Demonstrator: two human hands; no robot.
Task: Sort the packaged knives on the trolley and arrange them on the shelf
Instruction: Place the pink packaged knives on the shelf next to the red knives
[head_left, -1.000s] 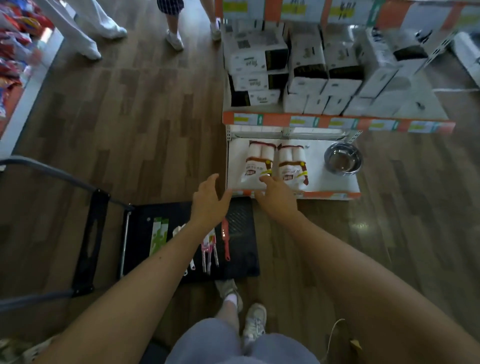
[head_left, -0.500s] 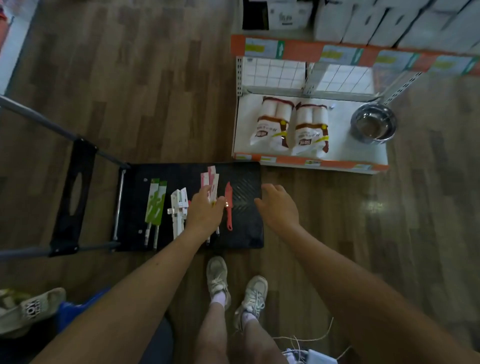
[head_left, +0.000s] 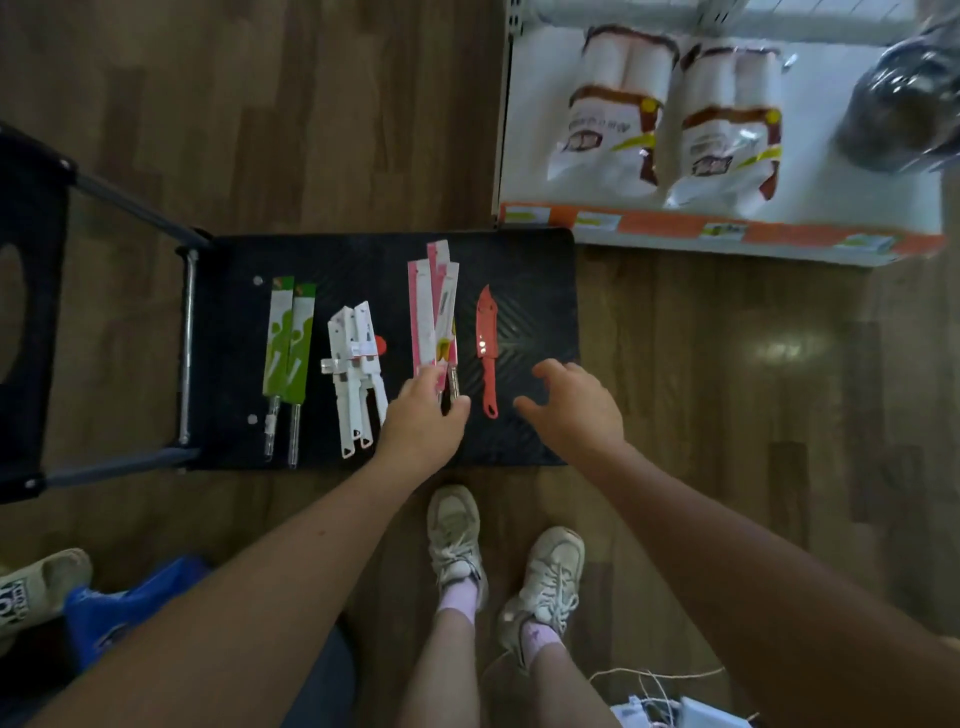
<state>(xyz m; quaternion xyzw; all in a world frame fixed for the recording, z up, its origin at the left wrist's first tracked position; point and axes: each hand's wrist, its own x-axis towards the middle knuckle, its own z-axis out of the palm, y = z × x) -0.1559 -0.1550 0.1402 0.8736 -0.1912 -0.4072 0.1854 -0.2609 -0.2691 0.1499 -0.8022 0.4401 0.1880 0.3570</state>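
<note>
In the head view, the black trolley (head_left: 519, 270) filled the middle left of the frame, and the white shelf (head_left: 727, 234) sat at the upper right. The pink-carded knives (head_left: 434, 312) lay mid-deck with their long axis running up the frame and their handles toward the person. The left hand (head_left: 423, 421) pinched those handle ends between thumb and fingers. The red knife (head_left: 487, 348) lay parallel just to their right. Its handle pointed down, just left of the right hand (head_left: 576, 410), which hovered loosely curled and held nothing. That hand was the nearer one to the red knife. Green-carded knives (head_left: 288, 338) and white-packaged knives (head_left: 353, 364) lay further left.
</note>
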